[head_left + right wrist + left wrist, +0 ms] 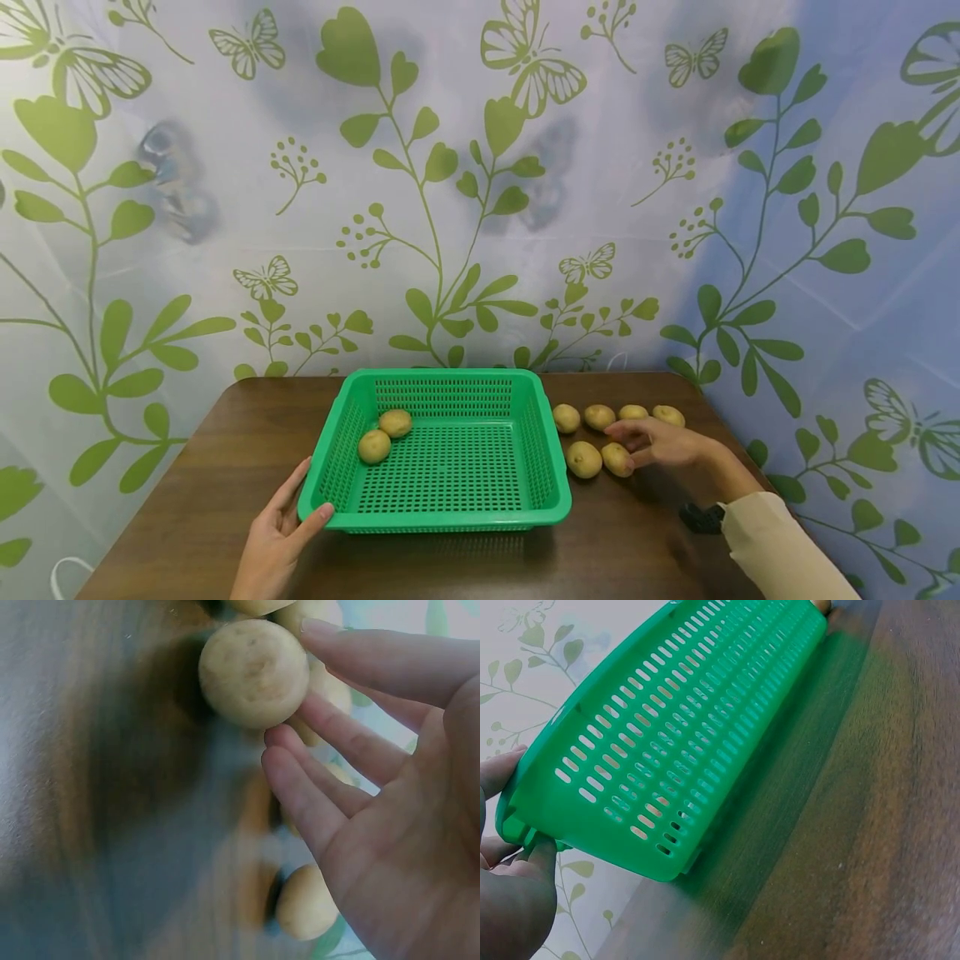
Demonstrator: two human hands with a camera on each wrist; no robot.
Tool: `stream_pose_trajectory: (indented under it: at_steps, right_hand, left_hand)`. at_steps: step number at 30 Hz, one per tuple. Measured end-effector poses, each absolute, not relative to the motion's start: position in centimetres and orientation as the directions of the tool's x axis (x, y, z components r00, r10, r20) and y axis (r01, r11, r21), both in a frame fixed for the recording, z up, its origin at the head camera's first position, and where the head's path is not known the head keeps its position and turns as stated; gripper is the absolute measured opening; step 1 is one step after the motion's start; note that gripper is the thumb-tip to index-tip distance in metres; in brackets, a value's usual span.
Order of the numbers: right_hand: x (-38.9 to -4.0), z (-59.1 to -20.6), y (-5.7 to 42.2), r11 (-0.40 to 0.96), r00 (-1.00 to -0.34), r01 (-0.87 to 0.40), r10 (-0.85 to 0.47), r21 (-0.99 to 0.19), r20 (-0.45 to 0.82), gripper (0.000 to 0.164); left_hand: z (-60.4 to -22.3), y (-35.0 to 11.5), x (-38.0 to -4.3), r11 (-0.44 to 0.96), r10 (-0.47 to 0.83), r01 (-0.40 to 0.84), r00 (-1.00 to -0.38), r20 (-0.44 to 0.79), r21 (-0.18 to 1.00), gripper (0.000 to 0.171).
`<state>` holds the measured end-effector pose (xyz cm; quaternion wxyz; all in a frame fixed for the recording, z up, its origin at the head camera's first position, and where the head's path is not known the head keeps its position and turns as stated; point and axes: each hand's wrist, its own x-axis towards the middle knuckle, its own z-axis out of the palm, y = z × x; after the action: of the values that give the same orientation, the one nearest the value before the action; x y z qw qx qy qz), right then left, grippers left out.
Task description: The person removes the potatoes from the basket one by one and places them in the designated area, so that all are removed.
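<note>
My left hand (pixel 276 533) grips the near-left corner of the green plastic basket (pixel 442 522), with the thumb over the rim. In the left wrist view, fingers (pixel 499 772) wrap that same rim. Inside the basket, two potatoes lie against each other on the left: one potato (pixel 396 422) farther back, another potato (pixel 373 447) nearer. My right hand (pixel 663 443) reaches over the potatoes right of the basket. Its spread thumb and fingertips are right at the side of the nearest-right potato (pixel 253 673), which sits on the table.
Several more potatoes lie right of the basket, among them a front one (pixel 584 460) and a back-row one (pixel 566 418). All stand on a dark brown wooden table (pixel 210 483). Behind and to the right hangs a curtain (pixel 465 208) printed with green leaves and butterflies.
</note>
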<state>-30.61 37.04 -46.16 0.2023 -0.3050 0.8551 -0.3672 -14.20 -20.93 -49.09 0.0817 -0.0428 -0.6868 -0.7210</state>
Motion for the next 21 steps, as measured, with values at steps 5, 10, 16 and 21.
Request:
stream_pose_trajectory:
  at_steps: [5,10,16,21]
  right_hand:
    - [-31.0,-45.4,36.2,0.564,-0.748,-0.367,-0.652,-0.74,-0.126,0.059]
    - [-31.5,-44.5,34.8,0.587,-0.757,-0.361,-0.639,-0.724,-0.141,0.062]
    - [-32.0,-43.6,32.9,0.587,-0.753,-0.375,-0.645,-0.717,-0.134,0.058]
    - [-32.4,-42.5,31.3,0.58,-0.755,-0.374,-0.643,-0.724,-0.126,0.052]
  left_hand:
    - [-49.0,-20.9,-14.3,-0.033,-0.064,0.166,-0.984,0.164,0.986,0.073]
    - [-49.1,-20.9,-14.3,-0.031,-0.069,0.182,-0.981,0.179,0.983,0.072]
    - [-49.2,-20.9,-14.4,-0.042,-0.073,0.178,-0.982,0.175,0.983,0.071]
    - [-49.1,-21.0,-14.4,-0.038,-0.067,0.175,-0.983,0.172,0.984,0.072]
